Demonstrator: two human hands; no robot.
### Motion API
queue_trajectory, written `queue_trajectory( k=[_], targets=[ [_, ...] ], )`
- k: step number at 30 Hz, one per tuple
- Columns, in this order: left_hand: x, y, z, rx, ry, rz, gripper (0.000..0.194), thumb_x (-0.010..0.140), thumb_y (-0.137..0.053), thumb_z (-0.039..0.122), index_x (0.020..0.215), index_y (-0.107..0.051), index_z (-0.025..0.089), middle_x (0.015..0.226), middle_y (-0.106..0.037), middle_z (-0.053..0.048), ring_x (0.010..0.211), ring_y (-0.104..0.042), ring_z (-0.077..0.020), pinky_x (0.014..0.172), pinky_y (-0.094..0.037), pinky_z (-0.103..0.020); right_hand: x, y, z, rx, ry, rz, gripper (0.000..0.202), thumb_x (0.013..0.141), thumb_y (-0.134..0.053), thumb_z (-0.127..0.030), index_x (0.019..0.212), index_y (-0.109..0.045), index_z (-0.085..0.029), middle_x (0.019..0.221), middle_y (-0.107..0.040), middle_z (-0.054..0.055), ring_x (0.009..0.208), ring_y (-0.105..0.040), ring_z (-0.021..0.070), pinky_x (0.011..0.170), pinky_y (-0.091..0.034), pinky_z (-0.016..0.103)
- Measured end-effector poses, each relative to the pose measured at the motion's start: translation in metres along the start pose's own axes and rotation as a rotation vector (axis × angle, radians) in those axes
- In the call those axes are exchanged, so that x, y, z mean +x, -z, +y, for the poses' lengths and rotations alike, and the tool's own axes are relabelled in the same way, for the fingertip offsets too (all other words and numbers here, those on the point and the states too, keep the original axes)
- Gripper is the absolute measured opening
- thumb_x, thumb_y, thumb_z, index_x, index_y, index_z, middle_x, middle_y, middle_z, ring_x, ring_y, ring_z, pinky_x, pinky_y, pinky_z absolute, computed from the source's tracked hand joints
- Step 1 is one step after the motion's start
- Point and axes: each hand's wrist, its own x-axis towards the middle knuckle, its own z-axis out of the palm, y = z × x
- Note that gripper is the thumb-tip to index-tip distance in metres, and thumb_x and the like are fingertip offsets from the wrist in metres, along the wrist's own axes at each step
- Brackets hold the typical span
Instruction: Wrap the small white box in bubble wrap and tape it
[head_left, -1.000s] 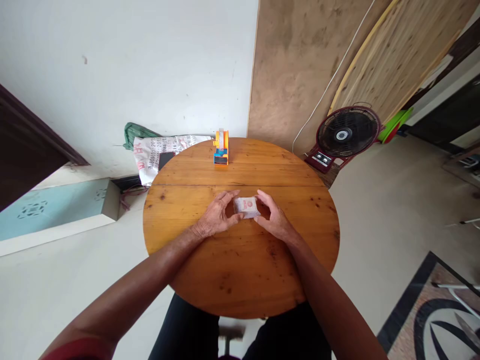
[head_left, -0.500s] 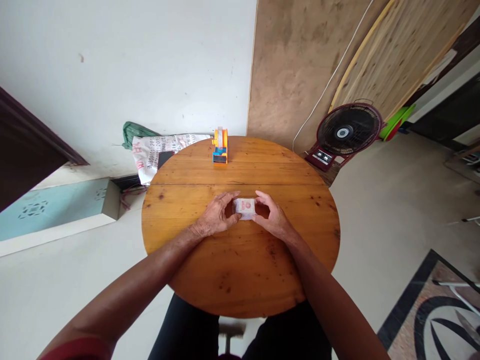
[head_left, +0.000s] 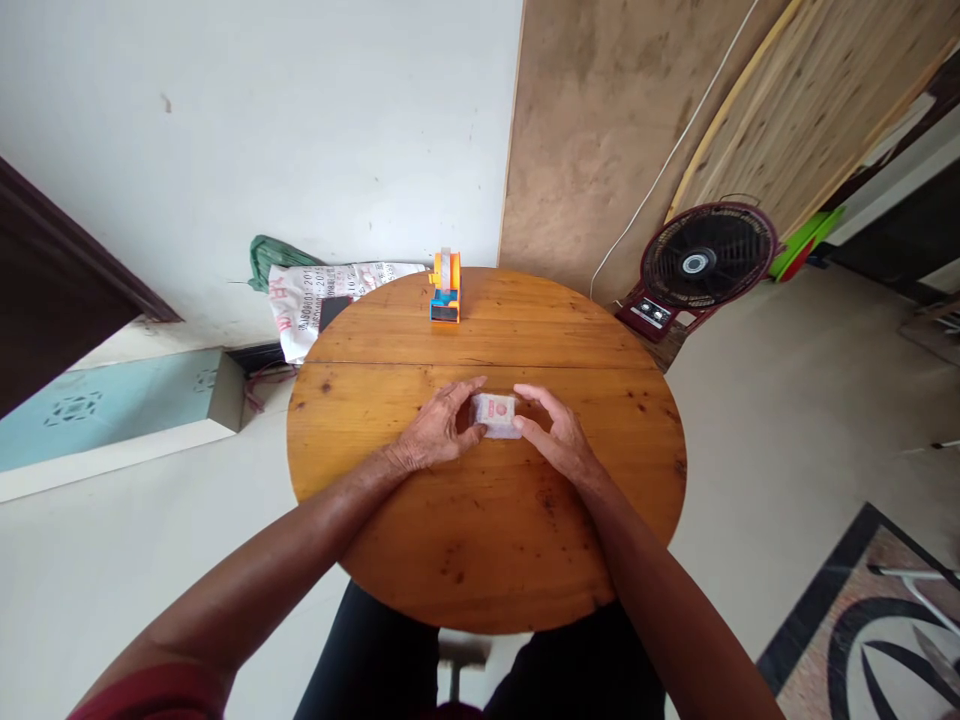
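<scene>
A small box in clear, bubbly-looking plastic wrap, with red print on its pale top, lies on the round wooden table. My left hand grips its left end, thumb at the near corner and fingertips at the far corner. At the right end, my right hand is open, with thumb and fingers apart. Its thumb tip is close to the box's right edge; whether it touches, I cannot tell. Farther back on the table stands an orange and blue tape dispenser with a roll of clear tape.
A dark red fan stands past the table's right rear edge, by a wooden board. Behind the left rear edge are a white printed sack and a green bag. A pale blue bench-like slab is at left.
My right thumb and fingers have loosened from the box's right end and spread slightly. My left hand stays at the left end. The whole view has shifted a little.
</scene>
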Motion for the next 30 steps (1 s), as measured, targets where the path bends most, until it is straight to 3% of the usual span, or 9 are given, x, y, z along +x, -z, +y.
queue_trajectory(
  k=[9,14,17,21,23,26,30],
  targets=[
    [0.0,0.0,0.002,-0.002,-0.01,0.006,0.067,0.081,-0.067,0.035,0.142,-0.047,0.016,0.125,-0.062,-0.016,0.117,-0.06,-0.0309,0.105,-0.046,-0.05,0.0,-0.001,0.001,-0.018,0.041,0.047,0.04,0.083,-0.066,-0.035,0.121,-0.063,-0.025,0.128,-0.065,0.007,0.121,-0.059,0.0254,0.109,-0.044,0.044],
    [0.002,0.003,0.007,-0.003,-0.023,0.016,0.067,0.082,-0.066,0.044,0.14,-0.049,0.014,0.121,-0.06,-0.017,0.114,-0.059,-0.0312,0.099,-0.05,-0.048,0.001,-0.003,0.005,0.007,0.074,0.102,0.033,0.085,-0.063,-0.035,0.117,-0.065,-0.025,0.126,-0.066,0.008,0.121,-0.059,0.025,0.108,-0.045,0.044],
    [0.002,0.004,0.008,-0.039,-0.022,0.021,0.064,0.083,-0.066,0.043,0.139,-0.05,0.014,0.122,-0.061,-0.016,0.115,-0.059,-0.0303,0.101,-0.05,-0.047,0.004,-0.006,0.008,0.057,0.001,0.126,0.031,0.084,-0.064,-0.037,0.112,-0.067,-0.025,0.121,-0.069,0.008,0.117,-0.062,0.0256,0.106,-0.047,0.046],
    [0.002,0.001,0.002,-0.234,0.097,0.055,0.049,0.089,-0.058,0.037,0.134,-0.055,0.018,0.125,-0.064,-0.012,0.116,-0.062,-0.0258,0.102,-0.051,-0.043,0.01,-0.002,0.0,0.207,-0.151,0.219,0.027,0.084,-0.066,-0.038,0.107,-0.069,-0.025,0.115,-0.072,0.007,0.112,-0.066,0.0257,0.104,-0.05,0.047],
    [0.003,-0.002,-0.003,-0.38,0.206,0.113,0.044,0.091,-0.052,0.038,0.13,-0.057,0.019,0.123,-0.067,-0.009,0.115,-0.064,-0.024,0.104,-0.051,-0.042,0.015,0.006,-0.01,0.219,-0.14,0.205,0.025,0.084,-0.066,-0.036,0.107,-0.069,-0.026,0.117,-0.072,0.006,0.115,-0.065,0.0253,0.105,-0.049,0.046],
    [0.007,-0.005,-0.011,-0.531,0.318,0.211,0.038,0.089,-0.053,0.037,0.12,-0.062,0.018,0.115,-0.071,-0.008,0.112,-0.066,-0.0237,0.105,-0.051,-0.045,0.026,0.022,-0.026,0.174,-0.094,0.084,0.024,0.086,-0.065,-0.035,0.108,-0.07,-0.026,0.122,-0.07,0.005,0.117,-0.064,0.0254,0.104,-0.049,0.046],
    [0.01,-0.004,-0.014,-0.532,0.307,0.244,0.026,0.081,-0.061,0.03,0.104,-0.067,0.018,0.106,-0.074,-0.006,0.104,-0.069,-0.0228,0.102,-0.053,-0.046,0.046,0.026,-0.021,0.223,-0.045,0.089,0.02,0.084,-0.067,-0.039,0.098,-0.072,-0.025,0.122,-0.07,0.005,0.116,-0.063,0.0247,0.104,-0.049,0.045]
  ],
)
